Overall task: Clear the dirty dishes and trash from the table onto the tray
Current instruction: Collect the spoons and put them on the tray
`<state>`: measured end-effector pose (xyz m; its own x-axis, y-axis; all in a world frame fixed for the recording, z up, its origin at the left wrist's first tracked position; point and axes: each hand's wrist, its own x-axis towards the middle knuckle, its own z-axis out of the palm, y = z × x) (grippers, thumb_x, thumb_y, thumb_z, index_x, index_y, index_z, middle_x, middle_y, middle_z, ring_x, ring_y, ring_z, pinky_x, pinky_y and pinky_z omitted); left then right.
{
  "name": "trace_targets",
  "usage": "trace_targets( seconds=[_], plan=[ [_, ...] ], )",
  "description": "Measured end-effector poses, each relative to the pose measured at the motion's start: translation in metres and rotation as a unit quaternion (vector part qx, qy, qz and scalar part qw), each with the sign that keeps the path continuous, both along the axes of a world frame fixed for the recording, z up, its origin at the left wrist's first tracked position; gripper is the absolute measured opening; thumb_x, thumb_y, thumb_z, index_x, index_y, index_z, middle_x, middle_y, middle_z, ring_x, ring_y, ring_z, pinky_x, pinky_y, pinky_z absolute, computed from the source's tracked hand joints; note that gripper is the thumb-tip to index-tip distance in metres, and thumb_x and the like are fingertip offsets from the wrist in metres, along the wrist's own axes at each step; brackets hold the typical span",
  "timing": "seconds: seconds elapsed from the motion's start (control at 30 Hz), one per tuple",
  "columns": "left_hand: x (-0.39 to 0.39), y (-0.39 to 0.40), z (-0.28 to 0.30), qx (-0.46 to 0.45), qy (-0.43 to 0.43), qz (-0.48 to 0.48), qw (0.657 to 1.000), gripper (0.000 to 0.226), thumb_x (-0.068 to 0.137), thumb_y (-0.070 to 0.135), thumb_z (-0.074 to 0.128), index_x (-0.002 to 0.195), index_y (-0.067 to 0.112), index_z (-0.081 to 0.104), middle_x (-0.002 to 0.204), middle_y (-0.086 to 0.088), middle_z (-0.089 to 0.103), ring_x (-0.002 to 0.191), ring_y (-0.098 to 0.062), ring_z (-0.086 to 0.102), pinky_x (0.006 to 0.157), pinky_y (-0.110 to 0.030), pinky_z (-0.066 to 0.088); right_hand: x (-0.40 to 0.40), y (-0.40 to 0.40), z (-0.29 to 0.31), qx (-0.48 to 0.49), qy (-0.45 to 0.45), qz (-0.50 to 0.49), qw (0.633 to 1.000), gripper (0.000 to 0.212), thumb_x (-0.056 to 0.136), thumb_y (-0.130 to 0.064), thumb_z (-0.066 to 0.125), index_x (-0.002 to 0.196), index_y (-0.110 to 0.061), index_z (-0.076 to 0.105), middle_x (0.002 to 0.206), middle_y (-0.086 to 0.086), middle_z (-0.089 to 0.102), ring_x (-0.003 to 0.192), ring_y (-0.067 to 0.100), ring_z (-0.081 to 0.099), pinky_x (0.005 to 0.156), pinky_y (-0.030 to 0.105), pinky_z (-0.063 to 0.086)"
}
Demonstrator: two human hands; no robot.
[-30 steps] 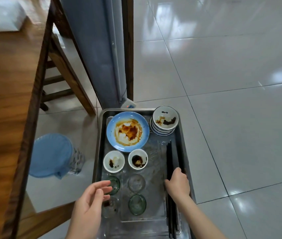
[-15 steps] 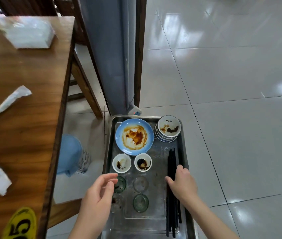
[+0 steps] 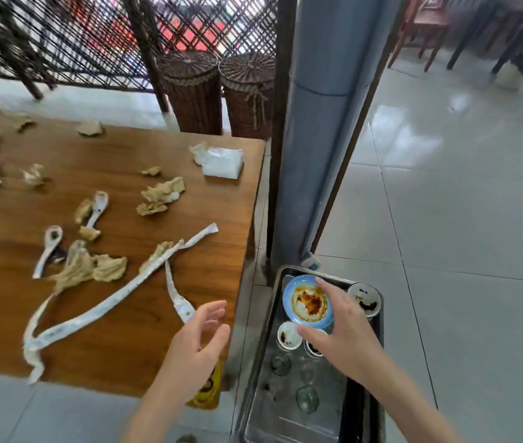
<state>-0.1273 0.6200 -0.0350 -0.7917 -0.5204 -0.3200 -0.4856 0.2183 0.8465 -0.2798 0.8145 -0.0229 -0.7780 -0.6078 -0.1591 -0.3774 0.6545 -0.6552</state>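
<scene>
both hands [image 3: 196,343] [image 3: 343,334] lifted off tray [image 3: 255,362]; crumpled napkins [image 3: 161,195], possibly, nearby.

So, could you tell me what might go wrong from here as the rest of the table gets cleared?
The tray is already crowded: blue plate, small bowls, upturned glasses. Spoons dropped in carelessly could knock a glass or chip a bowl.

The long paper strips tangle with crumpled napkins; pulling one may drag scraps off the table edge.

The right hand hovers low over the bowls and might tip one.
</scene>
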Motion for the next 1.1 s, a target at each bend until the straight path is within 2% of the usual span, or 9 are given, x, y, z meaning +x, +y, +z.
trace_targets(
  seconds=[0.07, 0.13, 0.23, 0.33, 0.4, 0.53, 0.63, 0.8, 1.1],
  plan=[
    [0.014, -0.027, 0.018, -0.029, 0.002, 0.014, 0.999, 0.028, 0.088, 0.037, 0.057, 0.112, 0.049, 0.045, 0.117, 0.027, 0.050, 0.111, -0.003, 0.051, 0.088, -0.016, 0.043, 0.007, -0.021, 0.025, 0.010, 0.013, 0.031, 0.999, 0.086, 0.076, -0.045, 0.070, 0.146, -0.029, 0.022, 0.142, -0.009, 0.037, 0.129, 0.009, 0.033, 0.108, 0.034, 0.034],
    [0.030, -0.056, 0.032, -0.061, 0.000, 0.026, 0.998, 0.035, 0.088, 0.038, 0.058, 0.118, 0.047, 0.044, 0.121, 0.027, 0.049, 0.112, -0.001, 0.048, 0.085, -0.013, 0.040, 0.015, -0.044, 0.044, 0.014, 0.030, 0.052, 0.998, 0.089, 0.076, -0.046, 0.070, 0.147, -0.029, 0.018, 0.148, -0.008, 0.031, 0.134, 0.011, 0.027, 0.111, 0.034, 0.030],
    [0.059, -0.106, 0.050, -0.091, -0.019, 0.042, 0.995, 0.044, 0.088, 0.038, 0.059, 0.127, 0.044, 0.041, 0.132, 0.019, 0.044, 0.118, -0.002, 0.041, 0.089, -0.020, 0.040, 0.037, -0.083, 0.064, 0.012, 0.039, 0.073, 0.996, 0.092, 0.076, -0.048, 0.070, 0.148, -0.029, 0.016, 0.152, -0.008, 0.026, 0.138, 0.011, 0.021, 0.111, 0.030, 0.022],
    [0.088, -0.158, 0.063, -0.129, -0.040, 0.041, 0.990, 0.051, 0.086, 0.038, 0.062, 0.132, 0.038, 0.040, 0.139, 0.012, 0.043, 0.124, -0.007, 0.040, 0.095, -0.028, 0.040, 0.061, -0.120, 0.072, 0.017, 0.038, 0.073, 0.996, 0.093, 0.075, -0.051, 0.069, 0.148, -0.030, 0.015, 0.152, -0.009, 0.026, 0.139, 0.010, 0.021, 0.111, 0.029, 0.022],
    [0.106, -0.192, 0.072, -0.131, -0.049, 0.036, 0.990, 0.055, 0.085, 0.037, 0.063, 0.135, 0.036, 0.039, 0.141, 0.010, 0.042, 0.126, -0.009, 0.039, 0.098, -0.031, 0.040, 0.078, -0.144, 0.073, 0.023, 0.033, 0.060, 0.997, 0.093, 0.075, -0.053, 0.068, 0.148, -0.030, 0.015, 0.152, -0.008, 0.026, 0.139, 0.011, 0.023, 0.112, 0.032, 0.025],
    [0.135, -0.251, 0.088, -0.158, -0.050, 0.032, 0.986, 0.061, 0.084, 0.035, 0.065, 0.138, 0.032, 0.037, 0.141, 0.009, 0.042, 0.119, -0.002, 0.038, 0.096, -0.028, 0.040, 0.108, -0.192, 0.075, 0.037, 0.022, 0.045, 0.998, 0.094, 0.075, -0.057, 0.067, 0.147, -0.031, 0.014, 0.153, -0.009, 0.024, 0.140, 0.011, 0.022, 0.112, 0.033, 0.026],
    [0.151, -0.282, 0.096, -0.168, -0.061, 0.047, 0.983, 0.064, 0.083, 0.035, 0.066, 0.139, 0.031, 0.036, 0.143, 0.007, 0.040, 0.128, -0.009, 0.038, 0.098, -0.032, 0.041, 0.122, -0.227, 0.078, 0.032, 0.008, 0.060, 0.998, 0.093, 0.075, -0.054, 0.067, 0.148, -0.032, 0.013, 0.153, -0.010, 0.022, 0.140, 0.011, 0.019, 0.112, 0.032, 0.023],
    [0.164, -0.314, 0.104, -0.187, -0.082, 0.082, 0.976, 0.065, 0.084, 0.036, 0.065, 0.141, 0.031, 0.034, 0.149, 0.003, 0.033, 0.136, -0.016, 0.030, 0.104, -0.036, 0.036, 0.124, -0.283, 0.086, 0.028, 0.008, 0.093, 0.995, 0.093, 0.075, -0.051, 0.070, 0.147, -0.034, 0.013, 0.152, -0.012, 0.024, 0.140, 0.010, 0.019, 0.112, 0.032, 0.025],
    [0.201, -0.383, 0.090, -0.166, -0.088, 0.138, 0.972, 0.064, 0.085, 0.033, 0.065, 0.141, 0.031, 0.035, 0.145, 0.006, 0.038, 0.131, -0.014, 0.036, 0.103, -0.036, 0.037, 0.138, -0.374, 0.085, 0.067, 0.014, 0.156, 0.985, 0.097, 0.074, -0.050, 0.072, 0.147, -0.036, 0.010, 0.153, -0.011, 0.023, 0.141, 0.011, 0.020, 0.113, 0.034, 0.029]
  ],
)
